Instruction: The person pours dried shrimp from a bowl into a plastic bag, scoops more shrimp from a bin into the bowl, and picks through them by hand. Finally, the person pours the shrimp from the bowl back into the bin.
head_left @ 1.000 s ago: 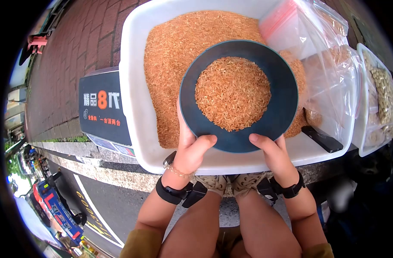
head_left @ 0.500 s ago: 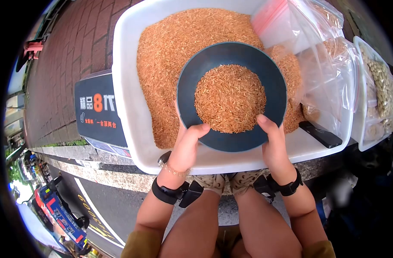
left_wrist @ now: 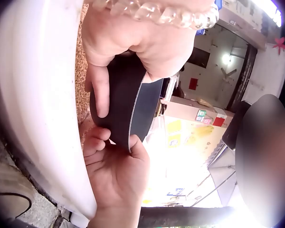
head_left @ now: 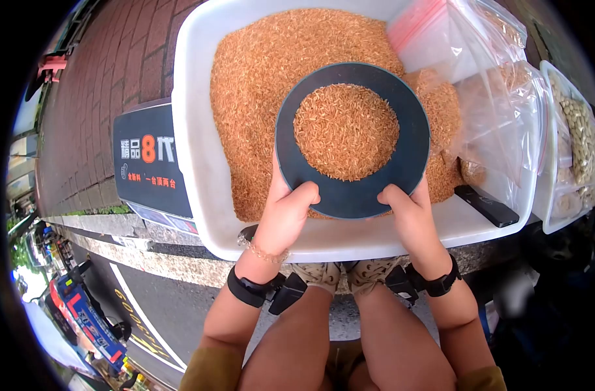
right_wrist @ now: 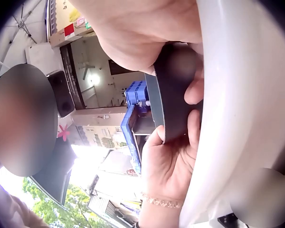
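Both hands hold a dark blue-grey round bowl (head_left: pixel 356 203) in the head view, over the near part of a white tub. A mound of reddish-brown rice (head_left: pixel 346 133) lies in it, toward the far left side. My left hand (head_left: pixel 290 212) grips the near left rim, thumb over the edge; my right hand (head_left: pixel 409 212) does the same at the near right. The left wrist view shows fingers (left_wrist: pixel 101 92) curled under the bowl's dark outside (left_wrist: pixel 121 104). From the right wrist, the bowl's side (right_wrist: pixel 173 109) shows close to the tub wall.
More of the same grain (head_left: pixel 258 85) fills the white tub (head_left: pixel 200 130). Clear plastic bags (head_left: pixel 499 111) and a black flat object (head_left: pixel 486 206) lie at its right. Beside it stand a dark printed box (head_left: pixel 144 159) and another white tray (head_left: pixel 546 215) with bagged pale pods or nuts.
The bowl has dipped and shifted slightly, looking smaller than a second ago. Its rice slid nearer, then back toward the far left side. Both hands have kept their grip.
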Demonstrator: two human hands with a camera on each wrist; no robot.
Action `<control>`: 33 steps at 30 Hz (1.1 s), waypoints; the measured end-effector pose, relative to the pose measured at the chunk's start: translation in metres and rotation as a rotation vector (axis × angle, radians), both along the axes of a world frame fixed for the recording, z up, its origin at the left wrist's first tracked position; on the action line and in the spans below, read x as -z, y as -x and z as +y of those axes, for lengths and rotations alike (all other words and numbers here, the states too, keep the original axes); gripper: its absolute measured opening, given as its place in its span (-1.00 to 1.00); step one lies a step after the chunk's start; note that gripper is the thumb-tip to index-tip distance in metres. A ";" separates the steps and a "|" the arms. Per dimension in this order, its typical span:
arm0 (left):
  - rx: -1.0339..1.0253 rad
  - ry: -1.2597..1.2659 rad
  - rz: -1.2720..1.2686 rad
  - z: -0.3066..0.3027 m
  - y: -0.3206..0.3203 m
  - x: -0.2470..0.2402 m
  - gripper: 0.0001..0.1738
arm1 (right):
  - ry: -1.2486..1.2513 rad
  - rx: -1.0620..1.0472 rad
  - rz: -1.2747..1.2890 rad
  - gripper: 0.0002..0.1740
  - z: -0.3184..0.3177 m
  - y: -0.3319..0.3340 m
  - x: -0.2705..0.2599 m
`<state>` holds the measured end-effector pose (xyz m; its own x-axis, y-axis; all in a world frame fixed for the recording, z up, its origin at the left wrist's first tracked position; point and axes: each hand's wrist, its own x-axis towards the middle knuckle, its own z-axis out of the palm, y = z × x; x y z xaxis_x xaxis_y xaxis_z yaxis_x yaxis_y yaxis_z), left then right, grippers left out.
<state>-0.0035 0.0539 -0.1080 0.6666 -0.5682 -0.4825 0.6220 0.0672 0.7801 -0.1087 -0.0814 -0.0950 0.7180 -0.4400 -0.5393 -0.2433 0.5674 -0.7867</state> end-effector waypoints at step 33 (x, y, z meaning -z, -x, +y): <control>0.150 -0.164 -0.224 -0.005 -0.007 -0.006 -0.17 | 0.005 -0.129 -0.033 -0.11 -0.002 -0.002 0.001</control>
